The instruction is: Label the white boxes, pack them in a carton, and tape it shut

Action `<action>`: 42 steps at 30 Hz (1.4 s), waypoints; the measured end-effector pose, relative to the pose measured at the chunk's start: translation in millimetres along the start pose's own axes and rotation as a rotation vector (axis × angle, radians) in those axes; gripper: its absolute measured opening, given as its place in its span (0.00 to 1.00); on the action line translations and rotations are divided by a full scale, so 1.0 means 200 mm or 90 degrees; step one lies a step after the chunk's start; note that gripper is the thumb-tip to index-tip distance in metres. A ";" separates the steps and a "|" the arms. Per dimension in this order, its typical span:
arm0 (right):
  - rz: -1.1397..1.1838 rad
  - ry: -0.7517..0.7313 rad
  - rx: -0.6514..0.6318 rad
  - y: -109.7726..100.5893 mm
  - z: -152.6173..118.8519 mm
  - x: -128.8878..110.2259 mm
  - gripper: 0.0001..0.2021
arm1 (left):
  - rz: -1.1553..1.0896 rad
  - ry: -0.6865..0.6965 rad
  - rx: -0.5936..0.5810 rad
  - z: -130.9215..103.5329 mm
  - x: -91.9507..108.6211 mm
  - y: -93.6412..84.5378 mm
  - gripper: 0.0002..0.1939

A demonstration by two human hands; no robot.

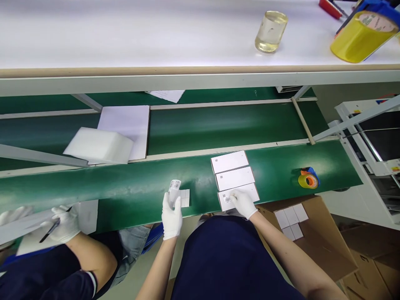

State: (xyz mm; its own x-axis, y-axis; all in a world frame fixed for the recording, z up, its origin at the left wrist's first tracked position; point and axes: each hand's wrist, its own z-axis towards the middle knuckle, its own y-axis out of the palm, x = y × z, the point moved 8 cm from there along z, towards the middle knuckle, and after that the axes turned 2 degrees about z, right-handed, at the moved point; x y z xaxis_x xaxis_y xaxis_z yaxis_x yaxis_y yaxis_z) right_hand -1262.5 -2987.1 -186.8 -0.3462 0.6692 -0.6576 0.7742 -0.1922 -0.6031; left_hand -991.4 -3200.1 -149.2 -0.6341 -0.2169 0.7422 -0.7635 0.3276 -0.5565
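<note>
My left hand (172, 217), in a white glove, is closed on a curling strip of barcode labels (175, 185). Under and beside it on the green work surface lies a white sheet divided into squares (185, 198). Three flat white boxes (229, 161) lie in a row, one behind another, each with a small printed code at its left. Over the nearest box (246, 190) is my gloved right hand (243, 203), its fingers drawn together at the edge of a small barcode label (227, 199) on the box's face.
A co-worker's gloved hand (65, 223) holds a pen at left. White foam (100, 143) rests on a board behind. A tape dispenser (308, 178) stands right, above an open carton (325, 246) holding white boxes. A glass (271, 31) and larger tape dispenser (364, 35) occupy the shelf.
</note>
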 end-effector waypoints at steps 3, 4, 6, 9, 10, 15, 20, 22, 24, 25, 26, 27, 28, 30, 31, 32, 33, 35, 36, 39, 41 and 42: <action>-0.013 0.001 -0.003 0.00 0.00 -0.01 0.08 | 0.010 0.001 0.004 0.00 0.00 0.00 0.42; -0.020 0.001 -0.004 0.00 0.00 -0.01 0.09 | 0.012 0.002 0.004 0.00 0.00 -0.01 0.42; -0.038 0.001 -0.008 0.01 0.00 -0.02 0.09 | 0.016 0.006 0.006 0.00 0.01 -0.01 0.42; -0.070 0.008 -0.013 0.00 -0.01 -0.04 0.09 | 0.025 0.008 0.016 0.00 0.01 -0.02 0.42; -0.080 0.010 -0.014 0.00 -0.01 -0.04 0.09 | 0.027 0.008 0.020 0.01 0.00 -0.02 0.42; -0.165 0.023 -0.022 0.00 -0.02 -0.07 0.10 | 0.021 0.012 0.027 0.02 0.00 -0.02 0.42; -0.254 0.040 -0.026 0.02 -0.01 -0.10 0.09 | 0.032 0.013 0.026 0.02 0.02 -0.02 0.42; -0.299 0.066 -0.028 0.01 -0.02 -0.11 0.09 | 0.027 0.012 0.021 0.02 0.02 -0.02 0.42; -0.331 0.105 -0.003 -0.03 -0.04 -0.11 0.14 | 0.022 0.010 0.015 0.03 0.02 -0.02 0.42; -0.344 0.109 0.023 -0.06 -0.06 -0.11 0.21 | 0.021 0.008 0.011 0.03 0.01 -0.02 0.42; -0.357 0.088 0.053 -0.09 -0.08 -0.11 0.28 | 0.023 0.008 0.008 0.03 0.01 -0.02 0.42; -0.371 0.040 0.081 -0.10 -0.10 -0.13 0.35 | 0.023 0.008 0.005 0.04 0.00 -0.02 0.42; -0.382 -0.026 0.102 -0.09 -0.12 -0.15 0.40 | 0.021 0.009 0.002 0.05 -0.01 -0.01 0.42; -0.390 -0.170 0.097 -0.02 -0.17 -0.18 0.42 | 0.021 0.019 -0.008 0.06 -0.02 0.00 0.41; -0.389 -0.224 0.074 0.04 -0.18 -0.18 0.41 | 0.021 0.025 -0.014 0.07 -0.02 0.02 0.41; -0.386 -0.258 0.045 0.10 -0.19 -0.17 0.41 | 0.020 0.032 -0.020 0.08 -0.02 0.03 0.41; -0.383 -0.278 0.017 0.15 -0.20 -0.15 0.42 | 0.020 0.038 -0.029 0.09 -0.01 0.04 0.40; -0.380 -0.293 -0.015 0.21 -0.20 -0.11 0.44 | 0.017 0.047 -0.047 0.10 0.01 0.07 0.40; -0.381 -0.284 -0.008 0.20 -0.20 -0.08 0.44 | 0.013 0.052 -0.054 0.10 0.04 0.08 0.39; -0.388 -0.195 0.082 0.05 -0.23 0.02 0.43 | -0.007 0.078 -0.058 0.09 0.14 0.08 0.36; -0.371 -0.117 0.177 -0.11 -0.26 0.06 0.37 | -0.047 0.097 -0.067 0.07 0.21 0.08 0.33; -0.338 -0.097 0.220 -0.18 -0.27 0.05 0.32 | -0.072 0.104 -0.079 0.05 0.25 0.09 0.31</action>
State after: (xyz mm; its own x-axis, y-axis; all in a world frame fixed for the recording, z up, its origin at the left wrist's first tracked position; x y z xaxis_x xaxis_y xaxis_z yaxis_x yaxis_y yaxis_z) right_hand -1266.0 -2934.0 -147.3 -0.7257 0.6319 -0.2721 0.2710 -0.1010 -0.9573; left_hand -1038.1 -3214.1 -125.8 -0.5098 -0.1104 0.8532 -0.8010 0.4228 -0.4239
